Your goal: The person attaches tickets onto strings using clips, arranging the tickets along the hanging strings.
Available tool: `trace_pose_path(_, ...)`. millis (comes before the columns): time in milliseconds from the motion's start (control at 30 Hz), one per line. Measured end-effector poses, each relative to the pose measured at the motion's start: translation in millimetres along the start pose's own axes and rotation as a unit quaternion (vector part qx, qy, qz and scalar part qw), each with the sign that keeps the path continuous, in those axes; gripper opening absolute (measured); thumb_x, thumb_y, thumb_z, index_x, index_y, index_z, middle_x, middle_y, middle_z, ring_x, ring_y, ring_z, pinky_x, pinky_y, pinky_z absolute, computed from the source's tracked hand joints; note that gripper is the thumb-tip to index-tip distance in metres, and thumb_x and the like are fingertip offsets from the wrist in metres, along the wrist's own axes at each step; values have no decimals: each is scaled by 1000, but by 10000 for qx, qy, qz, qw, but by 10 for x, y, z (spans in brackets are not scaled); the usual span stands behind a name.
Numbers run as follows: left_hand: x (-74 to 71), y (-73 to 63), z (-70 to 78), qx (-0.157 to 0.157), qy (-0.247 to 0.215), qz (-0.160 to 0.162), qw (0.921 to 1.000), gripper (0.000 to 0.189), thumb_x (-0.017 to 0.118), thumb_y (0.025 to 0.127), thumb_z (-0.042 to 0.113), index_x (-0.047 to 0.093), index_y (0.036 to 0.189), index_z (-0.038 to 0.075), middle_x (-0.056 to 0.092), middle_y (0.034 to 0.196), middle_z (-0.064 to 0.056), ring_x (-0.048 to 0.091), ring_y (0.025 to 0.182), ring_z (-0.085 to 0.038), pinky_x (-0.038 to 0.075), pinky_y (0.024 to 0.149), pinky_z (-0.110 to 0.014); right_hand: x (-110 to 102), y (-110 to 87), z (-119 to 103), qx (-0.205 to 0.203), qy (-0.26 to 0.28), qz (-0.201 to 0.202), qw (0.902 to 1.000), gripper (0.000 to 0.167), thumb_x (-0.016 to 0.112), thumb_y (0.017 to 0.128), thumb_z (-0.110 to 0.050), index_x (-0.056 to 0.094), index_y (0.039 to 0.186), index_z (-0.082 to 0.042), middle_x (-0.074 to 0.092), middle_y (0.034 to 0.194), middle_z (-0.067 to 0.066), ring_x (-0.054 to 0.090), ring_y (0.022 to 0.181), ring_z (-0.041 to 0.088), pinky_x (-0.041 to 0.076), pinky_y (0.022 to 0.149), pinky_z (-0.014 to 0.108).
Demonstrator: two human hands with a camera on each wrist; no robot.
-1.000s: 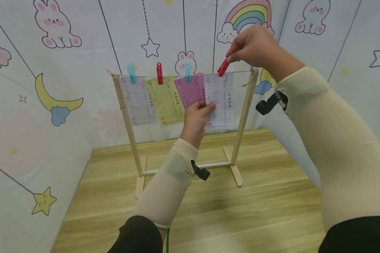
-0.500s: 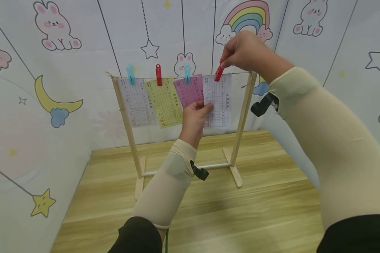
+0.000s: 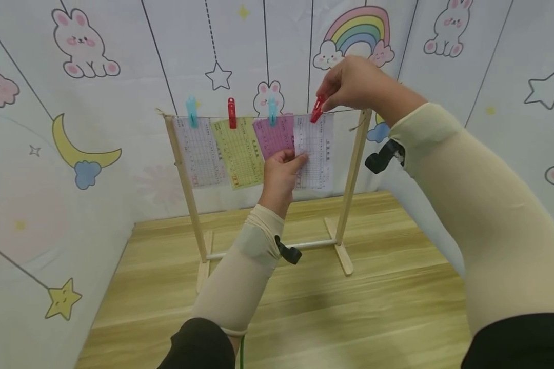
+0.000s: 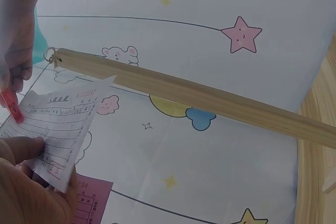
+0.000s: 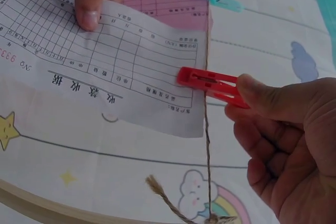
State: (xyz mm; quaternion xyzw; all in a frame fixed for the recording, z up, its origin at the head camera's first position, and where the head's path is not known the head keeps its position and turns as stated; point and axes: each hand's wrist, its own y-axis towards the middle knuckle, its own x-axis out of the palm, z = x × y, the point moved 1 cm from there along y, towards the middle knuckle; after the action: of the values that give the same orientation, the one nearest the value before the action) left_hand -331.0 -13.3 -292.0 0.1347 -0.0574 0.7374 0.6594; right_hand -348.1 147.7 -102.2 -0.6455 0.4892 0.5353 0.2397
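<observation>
My left hand (image 3: 279, 177) pinches the left edge of a white receipt slip (image 3: 317, 164), thumb in front, as the slip hangs at the right of a twine line (image 3: 346, 110). A red clothespin (image 5: 210, 82) is between my right hand's (image 3: 357, 84) thumb and fingers. In the right wrist view its jaws overlap the slip's top edge and the twine. Left of this slip a pink slip (image 3: 272, 136) hangs under a blue clothespin (image 3: 273, 113), partly behind my left hand. Further left hang a yellow slip (image 3: 240, 159) under a red clothespin (image 3: 232, 114) and another white slip (image 3: 200, 154) under a blue clothespin (image 3: 192, 113).
The twine runs between two wooden posts (image 3: 353, 179) on flat feet (image 3: 341, 256), joined low down by a white bar (image 3: 314, 244). This rack stands on a wood-grain table (image 3: 351, 307). Close behind it is a cartoon-printed cloth backdrop (image 3: 157, 51).
My right hand has moved down and left, bringing the red clothespin further over the white slip's top edge. My left hand keeps its pinch on the slip.
</observation>
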Motion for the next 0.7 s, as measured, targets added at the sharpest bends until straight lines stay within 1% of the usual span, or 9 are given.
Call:
trace_pose_path(167,-32,24,-2,-17,-24,28,10000,12,81,91,9,74,101,7,74,105,-4,69,96,-18,57,84,-32,-12,9,-14,-42,33,-95,9999,32,75,98,-22,73,125,-6,74,114,12,65,103,27,52,103,42)
trace_pose_path(267,-50,33,-1,-7,10,19,10000,13,81,90,8,75,102,6,75,106,-4,69,96,-18,57,84,-32,-18,10,-10,-93,86,-85,9999,38,74,98,-23,70,132,-7,73,119,13,64,108,28,52,104,44)
trace_pose_path(333,-69,31,1,27,90,17,10000,13,81,91,9,75,103,7,75,106,-4,69,96,-18,56,83,-31,-18,3,2,-113,86,-23,9999,44,74,98,-26,66,138,-9,71,124,12,63,113,28,51,105,45)
trace_pose_path(433,-116,-7,18,286,273,-25,9992,15,80,92,8,75,105,8,75,106,-4,69,97,-18,57,81,-32,-5,-48,60,-69,65,191,9998,53,72,98,-35,60,146,-15,65,138,10,57,125,30,48,107,49)
trace_pose_path(500,-175,-60,46,605,622,-15,9962,15,79,93,11,75,107,11,74,106,-2,68,97,-16,57,82,-31,16,-128,109,-59,-53,460,9989,58,69,99,-42,56,151,-19,58,149,9,50,137,32,44,112,53)
trace_pose_path(567,-259,-135,87,1032,1027,-21,9893,15,78,94,15,74,109,13,74,105,0,68,98,-15,58,83,-32,55,-253,165,-217,-228,846,9959,62,67,99,-47,52,153,-20,50,157,8,41,146,32,37,117,54)
trace_pose_path(600,-314,-173,103,1313,1303,0,9827,15,78,95,17,74,109,13,74,104,1,69,97,-14,58,84,-32,86,-336,188,-357,-342,1083,9929,63,67,99,-47,52,153,-19,47,159,9,38,148,33,32,120,54)
trace_pose_path(633,-379,-218,118,1623,1580,13,9740,15,78,95,18,74,109,13,74,104,2,69,97,-13,58,85,-32,129,-429,211,-560,-461,1344,9883,63,68,99,-46,52,153,-18,46,160,10,36,149,34,29,122,54)
trace_pose_path(700,-536,-317,142,2280,2126,47,9502,15,76,96,19,74,110,12,74,102,2,69,95,-12,59,84,-33,251,-640,260,-1112,-620,1841,9746,60,73,97,-38,56,149,-13,48,158,11,38,148,36,25,123,54)
